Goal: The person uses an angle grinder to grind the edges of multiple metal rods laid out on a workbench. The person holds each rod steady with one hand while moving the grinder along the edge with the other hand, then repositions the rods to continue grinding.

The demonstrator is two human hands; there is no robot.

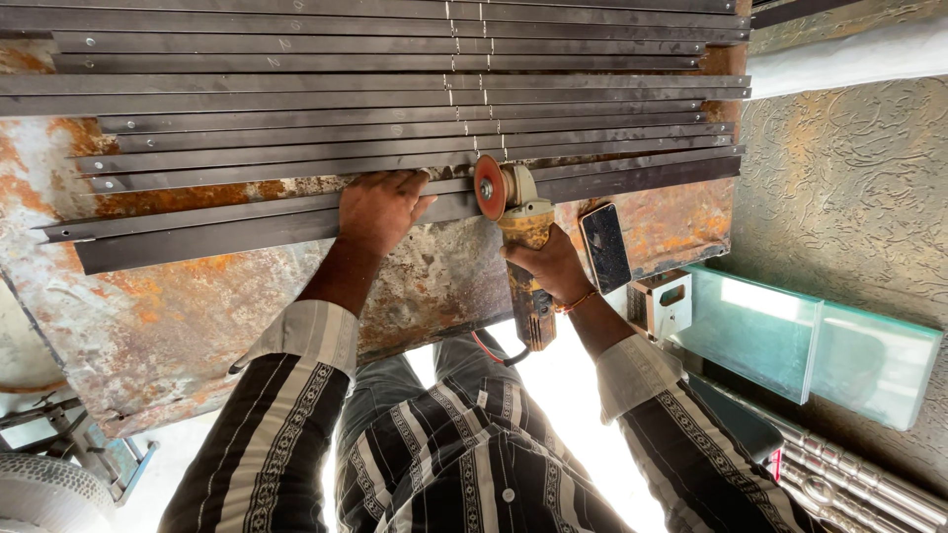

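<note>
Left hand [380, 209] presses flat on steel strips [395, 148]; right hand [553, 266] grips grinder [518, 232] just beside.

Workshop setting, as I see it from the head camera.
A rusty metal table [178, 326] fills the left; a textured wall [849, 188] stands right, greenish glass panes [790, 336] beside it, bright daylight below.
</note>
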